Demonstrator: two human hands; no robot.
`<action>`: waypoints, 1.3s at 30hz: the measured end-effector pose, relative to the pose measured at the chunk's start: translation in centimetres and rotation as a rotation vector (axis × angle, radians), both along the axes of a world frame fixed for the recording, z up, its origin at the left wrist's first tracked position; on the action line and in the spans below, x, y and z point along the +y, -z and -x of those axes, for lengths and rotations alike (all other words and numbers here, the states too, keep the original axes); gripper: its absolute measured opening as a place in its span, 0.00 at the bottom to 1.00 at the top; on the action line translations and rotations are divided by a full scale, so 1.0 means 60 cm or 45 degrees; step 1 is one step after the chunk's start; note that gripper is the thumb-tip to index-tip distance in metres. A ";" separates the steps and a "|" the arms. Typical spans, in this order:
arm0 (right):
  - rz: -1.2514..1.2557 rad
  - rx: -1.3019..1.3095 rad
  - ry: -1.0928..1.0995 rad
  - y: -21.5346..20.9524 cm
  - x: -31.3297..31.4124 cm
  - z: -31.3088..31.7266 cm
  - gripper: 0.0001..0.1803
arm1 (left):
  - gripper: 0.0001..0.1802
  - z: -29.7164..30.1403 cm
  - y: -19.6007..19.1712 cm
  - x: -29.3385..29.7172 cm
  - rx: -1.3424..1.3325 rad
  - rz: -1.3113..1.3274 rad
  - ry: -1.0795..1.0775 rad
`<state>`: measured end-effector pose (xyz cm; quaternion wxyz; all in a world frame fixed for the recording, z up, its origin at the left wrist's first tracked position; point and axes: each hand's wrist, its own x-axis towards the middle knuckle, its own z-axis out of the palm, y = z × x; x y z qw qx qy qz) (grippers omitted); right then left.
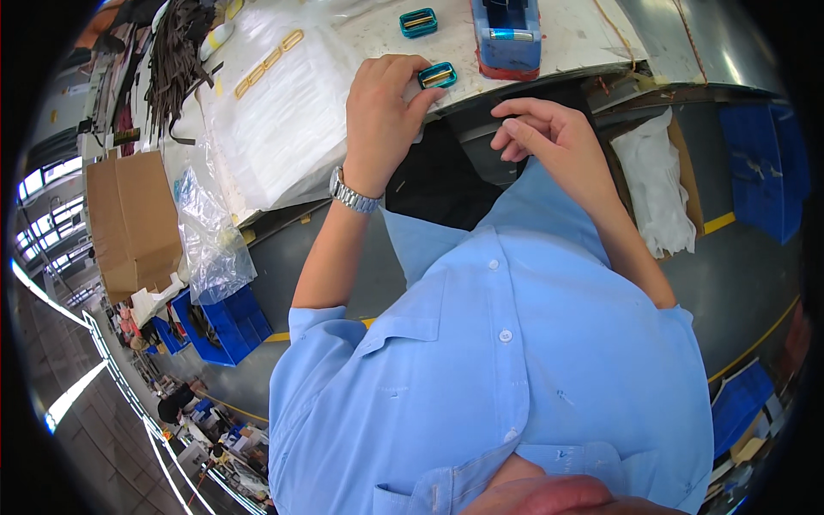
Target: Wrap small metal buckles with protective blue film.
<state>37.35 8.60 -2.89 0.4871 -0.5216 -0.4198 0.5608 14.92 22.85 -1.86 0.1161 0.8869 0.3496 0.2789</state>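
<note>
At the near edge of the white worktable (571, 39), my left hand (380, 116) has thumb and index finger closed at the left end of a teal oval buckle (438, 75) with a gold-coloured bar across it. A second teal buckle (418, 23) lies farther back on the table. My right hand (549, 133) hovers just off the table edge, fingers loosely bent and apart, with nothing in it. Nearest to it stands a blue tape dispenser (508, 53) on a red base. Several gold-coloured oval rings (269, 64) lie in a row on clear plastic sheeting (279, 129) to the left.
Dark straps (178, 56) hang in a bundle at the far left. Below are a cardboard box (133, 223), a clear plastic bag (213, 240) and a blue bin (225, 326). Right of my lap sits a box with white plastic (657, 184), then another blue bin (766, 167).
</note>
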 end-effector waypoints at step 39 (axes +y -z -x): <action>-0.339 -0.097 0.399 -0.094 0.075 -0.035 0.12 | 0.08 0.036 -0.133 0.037 -1.143 1.746 0.243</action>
